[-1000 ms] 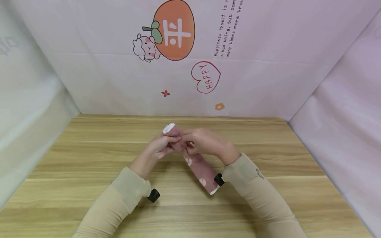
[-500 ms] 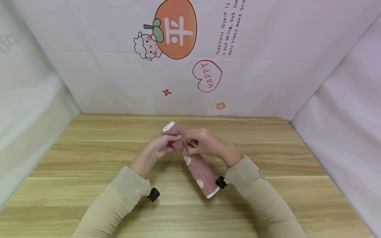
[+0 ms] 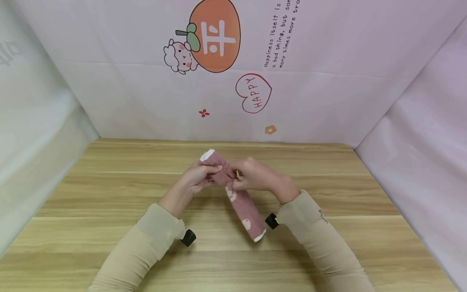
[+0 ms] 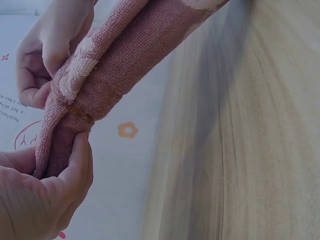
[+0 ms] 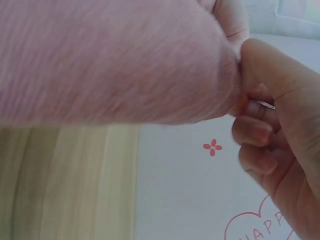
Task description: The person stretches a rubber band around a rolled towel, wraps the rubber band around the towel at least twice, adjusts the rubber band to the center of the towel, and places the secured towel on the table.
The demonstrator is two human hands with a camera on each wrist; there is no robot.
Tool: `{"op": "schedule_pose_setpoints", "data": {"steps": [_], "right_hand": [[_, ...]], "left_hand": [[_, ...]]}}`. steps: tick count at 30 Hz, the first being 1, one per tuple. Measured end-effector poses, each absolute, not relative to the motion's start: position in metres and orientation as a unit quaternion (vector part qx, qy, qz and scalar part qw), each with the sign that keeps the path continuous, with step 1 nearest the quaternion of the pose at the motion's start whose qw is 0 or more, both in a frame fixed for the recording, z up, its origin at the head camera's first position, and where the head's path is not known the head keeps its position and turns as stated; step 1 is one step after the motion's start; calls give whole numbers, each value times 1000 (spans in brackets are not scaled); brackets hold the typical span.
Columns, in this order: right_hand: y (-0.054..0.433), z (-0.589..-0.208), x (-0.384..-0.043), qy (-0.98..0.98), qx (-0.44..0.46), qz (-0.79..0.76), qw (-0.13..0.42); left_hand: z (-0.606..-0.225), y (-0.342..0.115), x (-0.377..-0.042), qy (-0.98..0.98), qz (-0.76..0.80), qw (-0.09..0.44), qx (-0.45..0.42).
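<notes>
A rolled pink towel (image 3: 248,213) with pale patches and white ends is held slantwise above the table. My left hand (image 3: 197,176) grips its upper part, thumb on top. Around the towel's narrowed middle runs a thin brownish rubber band (image 4: 79,111), seen in the left wrist view. At that waist my right hand (image 3: 257,176) pinches with thumb and fingertips, seemingly on the band; the exact contact is partly hidden. The longer end of the towel hangs toward me. In the right wrist view, the towel (image 5: 120,60) fills the upper left, beside the bent fingers.
Beneath the hands lies a wood-grain table (image 3: 109,227). A white printed cloth backdrop (image 3: 328,101) rises behind its far edge, and pale cloth walls stand at both sides. A black wrist device (image 3: 188,238) sits at the left cuff, another (image 3: 272,221) at the right.
My right hand has shifted slightly right at the towel's waist. The towel's lower end has swung a little to the left. The left hand keeps its grip almost unmoved.
</notes>
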State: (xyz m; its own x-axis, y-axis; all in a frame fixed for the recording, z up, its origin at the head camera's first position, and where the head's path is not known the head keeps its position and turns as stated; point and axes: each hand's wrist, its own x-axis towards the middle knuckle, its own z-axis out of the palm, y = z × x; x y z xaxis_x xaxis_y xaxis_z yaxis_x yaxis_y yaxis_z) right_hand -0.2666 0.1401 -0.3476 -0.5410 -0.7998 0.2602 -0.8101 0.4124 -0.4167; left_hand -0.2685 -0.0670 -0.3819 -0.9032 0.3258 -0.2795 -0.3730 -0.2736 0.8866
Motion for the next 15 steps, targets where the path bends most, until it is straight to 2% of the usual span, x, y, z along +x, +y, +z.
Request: {"op": "schedule_pose_setpoints", "data": {"steps": [7, 15], "right_hand": [[139, -343, -263, -869, 437, 231, -16], [141, -342, -257, -874, 426, 233, -7]], "left_hand": [[-378, -70, -268, 564, 798, 210, -18], [-373, -72, -267, 550, 812, 193, -32]]}}
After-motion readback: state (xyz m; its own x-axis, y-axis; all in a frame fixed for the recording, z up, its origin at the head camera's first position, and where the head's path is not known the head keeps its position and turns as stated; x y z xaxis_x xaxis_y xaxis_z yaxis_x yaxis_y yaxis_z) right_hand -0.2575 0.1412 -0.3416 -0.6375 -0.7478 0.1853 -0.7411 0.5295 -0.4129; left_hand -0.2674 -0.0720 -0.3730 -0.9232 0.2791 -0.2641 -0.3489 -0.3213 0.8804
